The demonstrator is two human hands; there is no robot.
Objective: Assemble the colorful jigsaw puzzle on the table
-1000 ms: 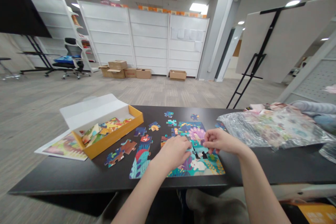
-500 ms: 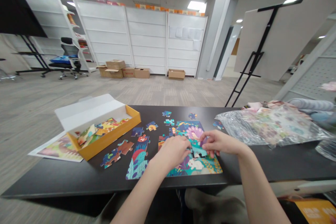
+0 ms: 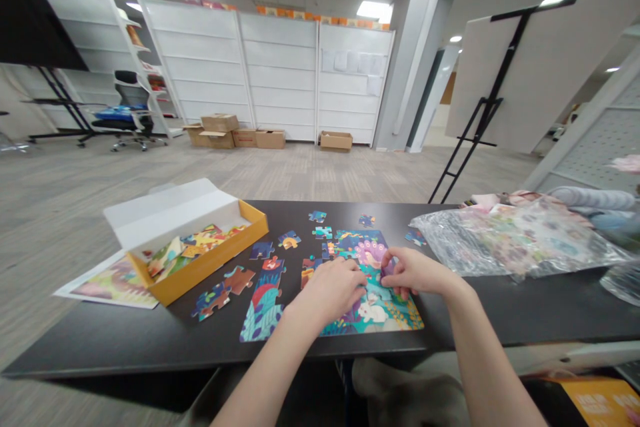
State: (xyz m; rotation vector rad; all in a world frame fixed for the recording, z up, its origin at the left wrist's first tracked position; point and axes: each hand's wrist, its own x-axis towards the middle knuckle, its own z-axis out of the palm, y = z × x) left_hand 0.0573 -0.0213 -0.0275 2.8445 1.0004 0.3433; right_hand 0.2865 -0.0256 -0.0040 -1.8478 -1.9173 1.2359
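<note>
Head view: the jigsaw puzzle [image 3: 373, 311] lies right of the yellow box [image 3: 213, 257], partly hidden by both hands. The left hand [image 3: 334, 288], loosely curled, covers some of it; the right hand [image 3: 419, 271], fingers bent toward the thumb, is farther from the box. Whether either pinches a piece, I can't tell.

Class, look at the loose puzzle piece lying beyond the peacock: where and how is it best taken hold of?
Probably by its left and right edges, coming from above and slightly right. The loose puzzle piece lies flat on the black table, apart from other pieces, leaving both edges free to pinch. The right hand lies toward that side.
</note>
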